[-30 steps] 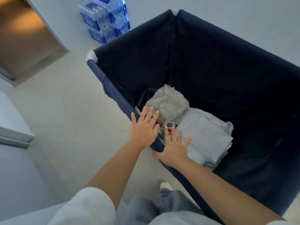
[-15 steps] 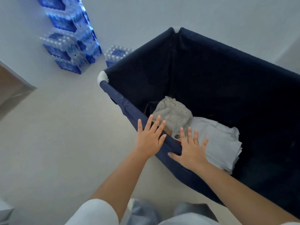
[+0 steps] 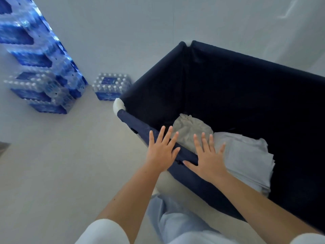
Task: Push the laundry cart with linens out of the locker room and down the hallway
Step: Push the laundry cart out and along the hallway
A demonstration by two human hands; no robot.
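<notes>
Back-of-house storage area; stacked water-bottle cases (image 3: pixel 44 81) along bare wall (image 3: pixel 123 32); laundry cart (image 3: pixel 246 95).

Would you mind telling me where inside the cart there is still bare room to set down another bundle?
The cart is bare across its far half and its right side, beyond the linens. It is crowded at the near rim, where the grey bundle and the folded linens lie under the left hand and right hand.
</notes>
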